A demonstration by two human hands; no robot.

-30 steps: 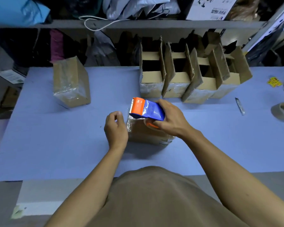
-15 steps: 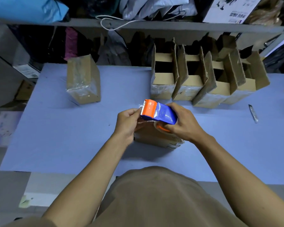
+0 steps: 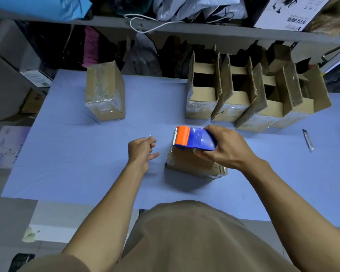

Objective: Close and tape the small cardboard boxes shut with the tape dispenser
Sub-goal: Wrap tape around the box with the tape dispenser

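one small cardboard box (image 3: pixel 192 163) near the middle of the blue worktop (image 3: pixel 77 163), closed, glossy with tape along its left end. on top of it, touching, a blue and orange tape dispenser (image 3: pixel 194 138), orange toothed end pointing left over the box's left edge. gripped from above and from the right by the right hand (image 3: pixel 228 147), fingers curled round the blue body and the roll beneath. left hand (image 3: pixel 140 149) just beside the box on its left, apart from it, holding nothing, fingers loosely spread and pointing toward the box. further back on the right, a row of open cardboard boxes (image 3: pixel 249 99) packed side by side, flaps standing up, tape shining on their near faces. back left, well apart from the row, a single taped box (image 3: pixel 104 93) standing upright. at the far right of the worktop, a small utility knife (image 3: pixel 308 141) lying flat. behind the worktop, a shelf (image 3: pixel 204 30) with a white cord (image 3: pixel 145 24) looped over its edge, bags and clothing dim underneath. at the bottom, a tan shirt (image 3: pixel 185 238) and both bare forearms.
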